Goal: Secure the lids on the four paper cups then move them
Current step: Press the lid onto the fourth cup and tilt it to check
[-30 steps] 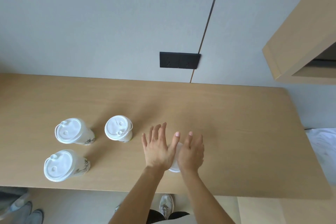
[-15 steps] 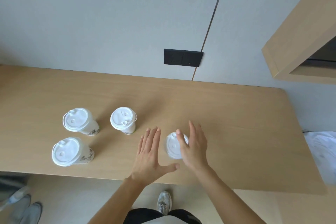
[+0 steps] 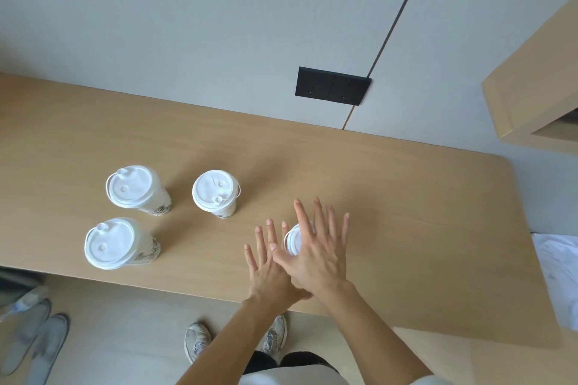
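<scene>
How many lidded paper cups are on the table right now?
4. Three white lidded paper cups stand left: back-left, front-left, middle. The fourth sits mostly hidden under the right hand.

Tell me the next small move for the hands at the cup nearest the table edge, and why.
Probably press the right hand flat down on the lid of the fourth cup to seat it. That hand lies spread over the lid, hiding most of it, while the left hand is open beside it. The three other cups stand lidded on the table.
</scene>
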Demonstrator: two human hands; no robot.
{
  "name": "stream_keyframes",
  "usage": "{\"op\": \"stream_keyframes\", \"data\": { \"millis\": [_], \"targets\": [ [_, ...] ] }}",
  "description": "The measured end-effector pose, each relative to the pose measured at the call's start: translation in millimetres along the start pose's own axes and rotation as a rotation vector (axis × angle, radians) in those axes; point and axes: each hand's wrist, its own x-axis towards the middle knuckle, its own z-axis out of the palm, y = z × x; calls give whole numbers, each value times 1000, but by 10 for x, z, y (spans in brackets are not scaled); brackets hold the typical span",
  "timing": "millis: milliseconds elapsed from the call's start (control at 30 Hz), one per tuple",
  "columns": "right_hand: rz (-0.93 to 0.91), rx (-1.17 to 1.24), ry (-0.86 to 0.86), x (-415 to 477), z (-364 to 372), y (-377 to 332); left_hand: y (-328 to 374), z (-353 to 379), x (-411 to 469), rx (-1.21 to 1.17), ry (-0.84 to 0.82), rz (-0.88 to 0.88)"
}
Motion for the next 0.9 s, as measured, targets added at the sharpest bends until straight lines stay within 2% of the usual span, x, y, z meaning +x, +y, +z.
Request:
{"op": "stream_keyframes", "data": {
  "millis": [200, 333, 400, 467, 533, 600, 667, 733, 900],
  "targets": [
    [16, 16, 16, 7, 25, -21, -13, -31, 7, 5, -28, -16],
    [90, 202, 6, 40, -52, 12, -60, -141, 65, -47, -86, 22],
    [258, 396, -22, 57, -179, 59, -87, -223, 76, -231, -161, 92],
    [529, 640, 4, 55, -275, 160, -101, -326, 35, -469, -221, 156],
    [827, 919, 37, 34, -385, 267, -86, -470, -60, -684, -236, 124],
    [1010, 1208, -11, -10, -469, 359, -85, -628, -154, -828, -180, 69],
    [1009, 1385, -113, -86, -532, 415, -82, -791, -268, -965, -125, 2],
    [988, 1462, -210, -164, -597, 432, -69, -959, -393, -1068, -104, -64],
    [887, 1564, -337, -277, -723, 368, -72, -1283, -631, -1075, -77, -87]
  ]
}}
